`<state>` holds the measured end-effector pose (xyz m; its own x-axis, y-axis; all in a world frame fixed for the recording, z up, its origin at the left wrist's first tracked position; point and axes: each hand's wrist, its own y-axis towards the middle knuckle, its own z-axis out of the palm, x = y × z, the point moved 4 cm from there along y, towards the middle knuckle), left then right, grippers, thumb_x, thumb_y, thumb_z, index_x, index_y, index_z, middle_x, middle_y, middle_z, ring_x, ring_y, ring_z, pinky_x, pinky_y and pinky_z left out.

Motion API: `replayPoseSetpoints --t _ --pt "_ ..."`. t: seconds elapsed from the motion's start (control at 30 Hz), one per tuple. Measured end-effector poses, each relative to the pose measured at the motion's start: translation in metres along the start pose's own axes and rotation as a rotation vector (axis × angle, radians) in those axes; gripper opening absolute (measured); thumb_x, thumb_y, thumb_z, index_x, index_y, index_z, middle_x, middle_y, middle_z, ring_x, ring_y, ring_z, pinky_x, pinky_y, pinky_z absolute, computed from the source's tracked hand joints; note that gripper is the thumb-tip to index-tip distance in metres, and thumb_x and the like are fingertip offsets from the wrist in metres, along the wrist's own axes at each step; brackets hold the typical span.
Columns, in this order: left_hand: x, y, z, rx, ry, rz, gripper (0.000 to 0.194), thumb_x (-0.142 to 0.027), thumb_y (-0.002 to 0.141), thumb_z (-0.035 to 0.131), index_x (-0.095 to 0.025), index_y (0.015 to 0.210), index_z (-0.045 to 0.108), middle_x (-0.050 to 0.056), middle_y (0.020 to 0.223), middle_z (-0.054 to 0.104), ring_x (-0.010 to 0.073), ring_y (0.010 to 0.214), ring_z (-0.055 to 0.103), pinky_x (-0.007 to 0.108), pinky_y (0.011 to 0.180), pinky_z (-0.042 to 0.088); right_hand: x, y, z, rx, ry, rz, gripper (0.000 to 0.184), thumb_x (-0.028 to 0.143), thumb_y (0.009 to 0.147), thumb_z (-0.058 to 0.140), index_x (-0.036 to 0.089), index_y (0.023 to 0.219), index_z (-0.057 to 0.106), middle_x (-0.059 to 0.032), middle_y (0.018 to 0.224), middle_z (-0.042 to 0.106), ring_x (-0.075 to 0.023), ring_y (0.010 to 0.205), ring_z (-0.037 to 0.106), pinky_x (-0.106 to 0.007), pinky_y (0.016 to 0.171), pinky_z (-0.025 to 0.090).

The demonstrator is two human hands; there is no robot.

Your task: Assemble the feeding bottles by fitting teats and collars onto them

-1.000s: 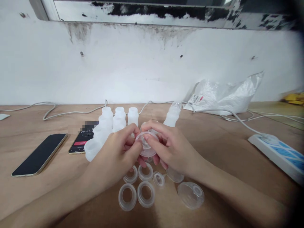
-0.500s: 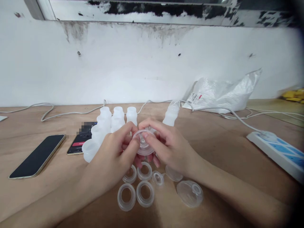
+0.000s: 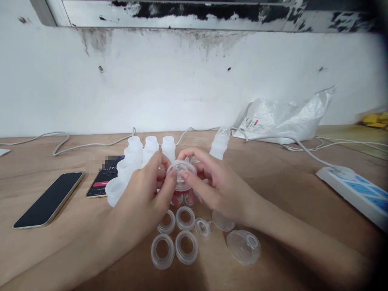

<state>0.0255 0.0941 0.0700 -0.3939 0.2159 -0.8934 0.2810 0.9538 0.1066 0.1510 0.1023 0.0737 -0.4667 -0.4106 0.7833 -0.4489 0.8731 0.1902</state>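
Both hands grip a clear round bottle collar point(image 3: 183, 186), with a translucent nipple-like piece in its middle, above the table. My left hand point(image 3: 148, 184) pinches its left edge, thumb on top. My right hand point(image 3: 214, 184) holds the right side, its thumb pressing near the centre. The lower fingers are partly hidden behind the collar. Below lie several clear screw rings point(image 3: 163, 264), a small translucent nipple point(image 3: 202, 227) and a clear dome cap point(image 3: 242, 250). Another clear cap point(image 3: 223, 221) lies partly behind my right wrist.
Several white bottles point(image 3: 117, 192) stand left of my hands, and one capped bottle point(image 3: 220, 145) behind them. Two phones, a dark one point(image 3: 48, 200) and a lit one point(image 3: 101, 182), lie at left. A power strip point(image 3: 354, 194), cables and a plastic bag point(image 3: 279, 119) are at right.
The held collar has risen slightly and tilted, so more of its side wall shows. Both thumbs have shifted a little on it. The things on the table stay in place.
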Motion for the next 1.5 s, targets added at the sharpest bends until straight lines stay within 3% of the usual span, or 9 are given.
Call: replayPoseSetpoints --t 0.17,0.3,0.43,0.57,0.83,1.07,1.23,1.5 --pt "-0.002 -0.001 -0.001 0.007 0.041 0.068 0.011 -0.031 0.082 0.047 -0.022 0.087 0.043 -0.001 0.074 0.061 0.0123 0.057 0.060 0.018 0.040 0.044 0.008 0.001 -0.021 -0.055 -0.215 -0.122 0.013 0.027 0.086 0.045 0.024 0.096 0.052 0.0056 0.061 0.056 -0.0094 0.055 0.052 -0.022 0.051 0.037" --pt "-0.003 0.002 -0.005 -0.062 0.109 0.129 0.012 -0.029 0.080 0.051 -0.020 0.086 0.046 0.002 0.085 0.060 0.0123 0.063 0.061 0.018 0.044 0.047 0.012 0.003 -0.024 -0.017 -0.299 -0.228 0.020 0.025 0.087 0.043 0.025 0.098 0.060 0.0031 0.083 0.064 -0.0104 0.069 0.056 -0.022 0.058 0.039" --pt "-0.001 0.003 -0.004 -0.029 -0.014 0.033 0.013 -0.029 0.079 0.053 -0.020 0.082 0.044 0.000 0.068 0.061 0.0150 0.061 0.061 0.020 0.042 0.050 0.009 0.004 -0.019 -0.056 -0.308 -0.190 0.026 0.024 0.089 0.037 0.022 0.107 0.057 -0.0004 0.090 0.064 -0.0110 0.068 0.055 -0.023 0.058 0.040" --pt "-0.001 0.002 -0.001 0.021 -0.160 -0.052 0.016 -0.027 0.075 0.057 -0.020 0.084 0.046 -0.002 0.066 0.060 0.0160 0.062 0.062 0.020 0.040 0.051 0.009 0.005 -0.016 -0.079 -0.271 -0.185 0.021 0.021 0.087 0.040 0.020 0.093 0.060 0.0009 0.083 0.064 -0.0113 0.071 0.056 -0.023 0.063 0.042" --pt "-0.002 -0.002 -0.001 -0.057 -0.079 0.073 0.005 -0.023 0.079 0.052 -0.018 0.080 0.051 -0.002 0.069 0.061 0.0093 0.055 0.057 0.016 0.045 0.048 0.013 0.002 -0.014 -0.115 -0.274 -0.198 0.020 0.022 0.085 0.042 0.022 0.088 0.062 0.0012 0.080 0.066 -0.0115 0.068 0.057 -0.023 0.057 0.041" --pt "0.003 0.001 0.002 -0.049 -0.055 0.049 0.008 -0.024 0.080 0.052 -0.019 0.076 0.048 -0.004 0.059 0.058 0.0091 0.052 0.056 0.015 0.043 0.043 0.010 0.002 -0.011 -0.096 -0.318 -0.184 0.021 0.020 0.085 0.042 0.022 0.090 0.062 0.0017 0.076 0.066 -0.0103 0.061 0.055 -0.022 0.051 0.037" --pt "0.005 -0.001 0.003 -0.037 -0.047 0.009 0.009 -0.025 0.080 0.051 -0.020 0.075 0.046 -0.004 0.058 0.059 0.0095 0.049 0.057 0.015 0.041 0.042 0.009 0.002 -0.008 -0.094 -0.358 -0.216 0.018 0.018 0.084 0.043 0.022 0.089 0.060 0.0011 0.078 0.066 -0.0115 0.066 0.057 -0.022 0.051 0.037" --pt "0.008 0.003 0.000 -0.080 -0.213 -0.005 0.014 -0.029 0.079 0.053 -0.020 0.075 0.043 -0.004 0.060 0.059 0.0119 0.053 0.058 0.017 0.039 0.045 0.006 0.000 -0.006 -0.078 -0.240 -0.056 0.021 0.036 0.086 0.042 0.022 0.100 0.048 0.0031 0.065 0.062 -0.0112 0.054 0.053 -0.022 0.047 0.035"
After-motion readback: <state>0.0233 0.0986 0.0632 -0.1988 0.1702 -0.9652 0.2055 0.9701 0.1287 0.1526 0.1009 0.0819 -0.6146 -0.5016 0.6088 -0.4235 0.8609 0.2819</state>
